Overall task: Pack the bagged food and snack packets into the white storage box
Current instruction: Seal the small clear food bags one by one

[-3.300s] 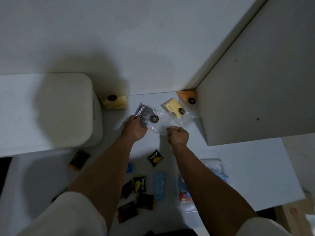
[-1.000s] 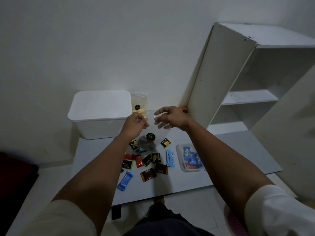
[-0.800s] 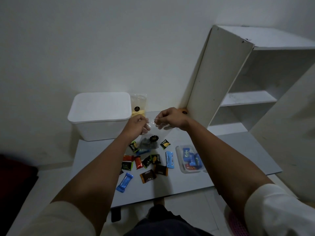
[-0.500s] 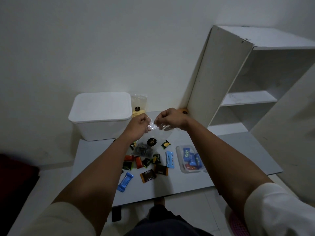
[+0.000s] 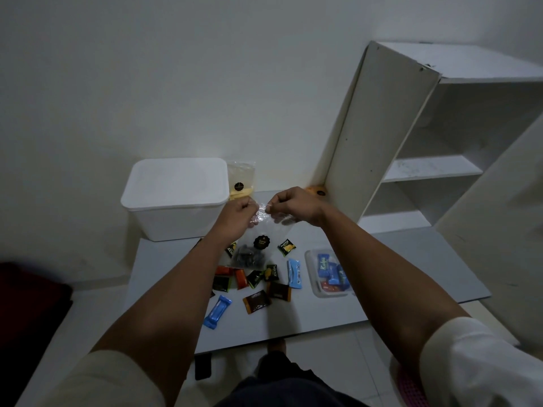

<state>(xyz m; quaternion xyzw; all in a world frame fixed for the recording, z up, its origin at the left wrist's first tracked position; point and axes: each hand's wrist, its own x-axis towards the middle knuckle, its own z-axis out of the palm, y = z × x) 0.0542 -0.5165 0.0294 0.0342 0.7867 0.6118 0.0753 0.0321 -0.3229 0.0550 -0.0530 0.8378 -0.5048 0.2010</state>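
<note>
The room is dim, and the dark contents of the clear bag (image 5: 255, 248) are hard to make out; only a round black label shows plainly. An orange packet (image 5: 315, 190) is mostly hidden behind the right hand (image 5: 289, 205), in the corner by the white shelf unit (image 5: 382, 133). The wrappers' print is too small to read.

Both arms reach forward over the tabletop (image 5: 164, 268). The left hand (image 5: 239, 214) and the right hand each pinch the bag's top edge in a curled grip, close together, so the bag hangs above the scattered snack packets (image 5: 255, 284).

The white storage box (image 5: 176, 198) stands at the back left of the tabletop, lid on, just left of the hands. A bag of yellow food (image 5: 241, 183) leans at the box's right side. A clear tray (image 5: 329, 273) of blue packets sits to the right. A blue bar (image 5: 218, 311) lies near the front edge; bare surface lies on the left, in front of the box.
</note>
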